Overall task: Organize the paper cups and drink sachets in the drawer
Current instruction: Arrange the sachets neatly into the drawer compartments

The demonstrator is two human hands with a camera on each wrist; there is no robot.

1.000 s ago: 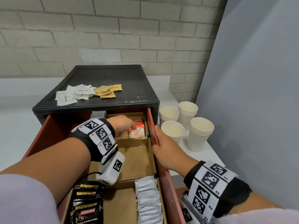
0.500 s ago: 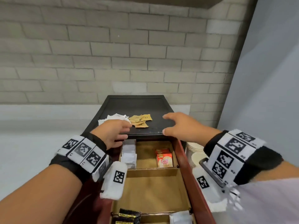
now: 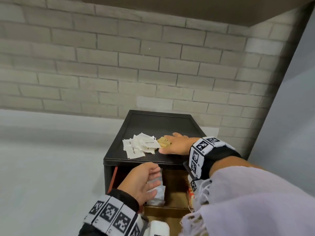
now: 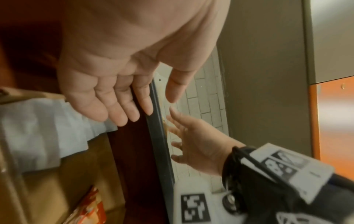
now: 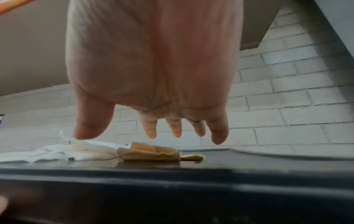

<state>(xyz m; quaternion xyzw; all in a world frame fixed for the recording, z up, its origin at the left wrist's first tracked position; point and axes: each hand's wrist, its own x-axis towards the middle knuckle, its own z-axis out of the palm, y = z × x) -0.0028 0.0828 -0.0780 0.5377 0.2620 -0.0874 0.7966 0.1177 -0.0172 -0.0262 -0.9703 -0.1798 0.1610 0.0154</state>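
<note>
White sachets [image 3: 140,147] and brown sachets [image 3: 164,142] lie loose on the black cabinet top [image 3: 158,125]. My right hand [image 3: 172,144] hovers flat over the brown sachets [image 5: 151,153], fingers [image 5: 177,128] spread and straight, holding nothing. My left hand [image 3: 146,180] hangs lower, over the open drawer [image 3: 172,188], palm turned inward with relaxed fingers [image 4: 122,112], and is empty. Beneath it a stack of white sachets [image 4: 44,128] stands in the drawer's back-left compartment. An orange sachet pack [image 4: 90,210] lies in the back-right compartment. No paper cups are in view.
A brick wall [image 3: 136,65] stands behind the cabinet, and a grey panel [image 3: 293,108] rises on the right. The drawer's cardboard dividers [image 3: 167,210] split it into compartments. My right sleeve [image 3: 255,201] hides the drawer's right side.
My right hand left the drawer's right edge, rose and reached onto the cabinet top over the brown sachets. My left hand pulled back out of the drawer's rear. The view tilted upward.
</note>
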